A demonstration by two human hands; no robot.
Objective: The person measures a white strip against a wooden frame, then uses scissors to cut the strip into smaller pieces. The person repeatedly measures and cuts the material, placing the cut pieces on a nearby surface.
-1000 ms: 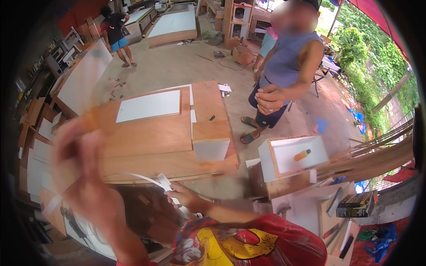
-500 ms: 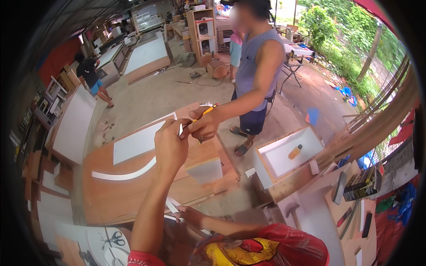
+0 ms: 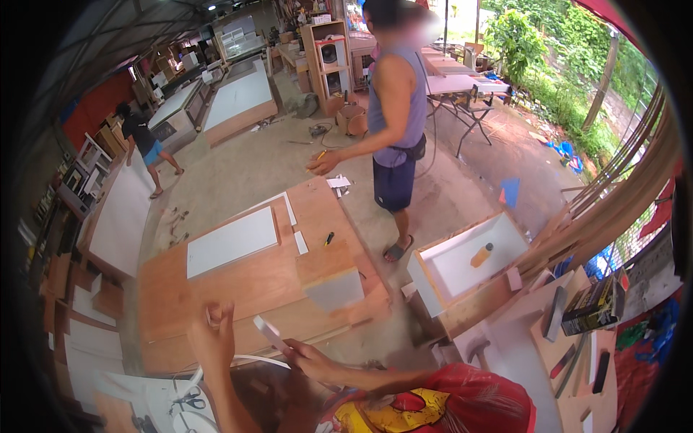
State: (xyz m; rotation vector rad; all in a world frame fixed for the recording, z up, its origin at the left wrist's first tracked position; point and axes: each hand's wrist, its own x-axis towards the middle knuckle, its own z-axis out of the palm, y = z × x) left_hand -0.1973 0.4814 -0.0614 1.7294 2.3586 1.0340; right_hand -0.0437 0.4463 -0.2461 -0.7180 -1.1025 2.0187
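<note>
My right hand (image 3: pixel 312 362) is closed around a white strip (image 3: pixel 270 335), whose flat end sticks up and away from my fingers. A thin curved white band (image 3: pixel 249 357) arcs behind my left forearm towards my right hand; whether it is the same piece is hidden. Raised at the near left edge of the wooden panel (image 3: pixel 238 299), my left hand (image 3: pixel 213 325) has its fingers curled in, and what they hold, if anything, is too blurred to name. Black-handled scissors (image 3: pixel 189 398) lie on a white surface below it.
On the panel lie a white rectangular board (image 3: pixel 232 242), a small box-like piece (image 3: pixel 332 285) and a dark marker (image 3: pixel 329 238). A person (image 3: pixel 397 108) stands beyond, pencil in hand. To the right are an open box (image 3: pixel 469 252) with a bottle and a hammer (image 3: pixel 476 346).
My left hand has drawn back and down, away from the other person's hand. That person has stepped back and turned right, keeping the pencil. My right hand's strip now points up.
</note>
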